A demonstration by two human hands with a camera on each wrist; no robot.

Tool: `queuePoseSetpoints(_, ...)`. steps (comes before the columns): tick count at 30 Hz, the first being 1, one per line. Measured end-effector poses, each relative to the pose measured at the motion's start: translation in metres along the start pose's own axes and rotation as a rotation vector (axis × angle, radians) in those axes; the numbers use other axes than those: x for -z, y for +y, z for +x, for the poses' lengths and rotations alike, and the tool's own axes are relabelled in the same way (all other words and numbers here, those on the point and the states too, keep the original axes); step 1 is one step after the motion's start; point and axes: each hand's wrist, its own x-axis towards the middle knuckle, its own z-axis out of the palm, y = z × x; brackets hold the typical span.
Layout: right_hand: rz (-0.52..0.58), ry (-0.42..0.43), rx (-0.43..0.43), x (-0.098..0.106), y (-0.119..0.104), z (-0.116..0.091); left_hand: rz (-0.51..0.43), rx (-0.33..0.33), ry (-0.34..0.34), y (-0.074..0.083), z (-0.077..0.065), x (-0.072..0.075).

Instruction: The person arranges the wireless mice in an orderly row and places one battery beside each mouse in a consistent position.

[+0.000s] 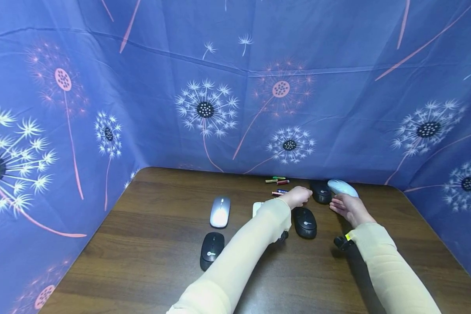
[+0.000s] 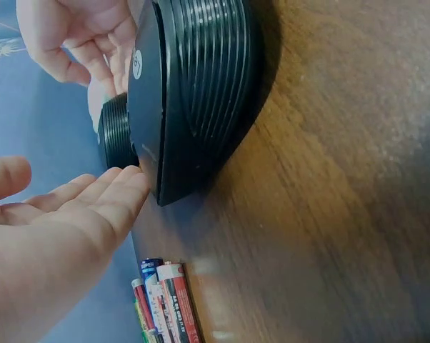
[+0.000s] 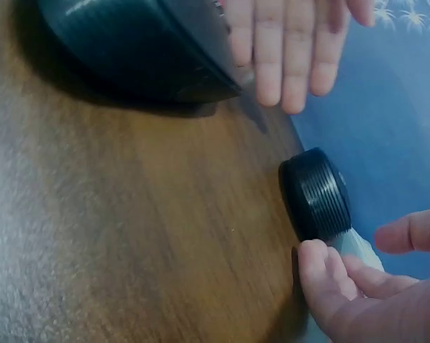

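At the back right of the table, my left hand (image 1: 297, 197) reaches in between two black computer mice, its fingers extended. One black mouse (image 1: 320, 192) stands just beyond its fingertips; the nearer black mouse (image 1: 305, 223) lies below the hand, looming large in the left wrist view. My right hand (image 1: 349, 208) is to the right of the far black mouse, fingers loosely bent and holding nothing. Its fingertips (image 3: 313, 251) are right at that mouse's ribbed side. Behind the right hand is a light blue mouse (image 1: 342, 187), partly covered by the fingers in the right wrist view.
Several small batteries (image 1: 282, 182) lie near the back edge, beyond the left hand. A white object (image 1: 257, 208) is partly hidden by the left sleeve. Farther left are a silver mouse (image 1: 220, 212) and another black mouse (image 1: 212, 250). Blue patterned cloth (image 1: 235, 87) hangs behind the table.
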Motion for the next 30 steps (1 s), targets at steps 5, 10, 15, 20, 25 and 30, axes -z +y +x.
queuePoseSetpoints(5,-0.069,-0.001,0.025,-0.006,0.001,0.005,-0.004,-0.01,0.019,0.023,-0.048,0.004)
queuePoseSetpoints(10,-0.116,-0.002,0.04,-0.011,0.002,0.009,-0.006,-0.008,0.024,0.029,-0.061,0.005)
queuePoseSetpoints(15,-0.157,0.019,0.045,-0.016,0.003,0.014,0.03,-0.032,-0.016,-0.037,0.059,-0.01)
queuePoseSetpoints(20,-0.226,0.085,0.083,-0.02,0.004,0.016,0.11,-0.062,-0.027,-0.067,0.12,-0.023)
queuePoseSetpoints(25,-0.249,0.119,0.102,-0.024,0.006,0.019,0.236,-0.118,-0.014,-0.041,0.068,-0.019)
queuePoseSetpoints(30,-0.258,0.133,0.104,-0.024,0.008,0.02,0.301,-0.102,-0.026,0.021,-0.055,0.003)
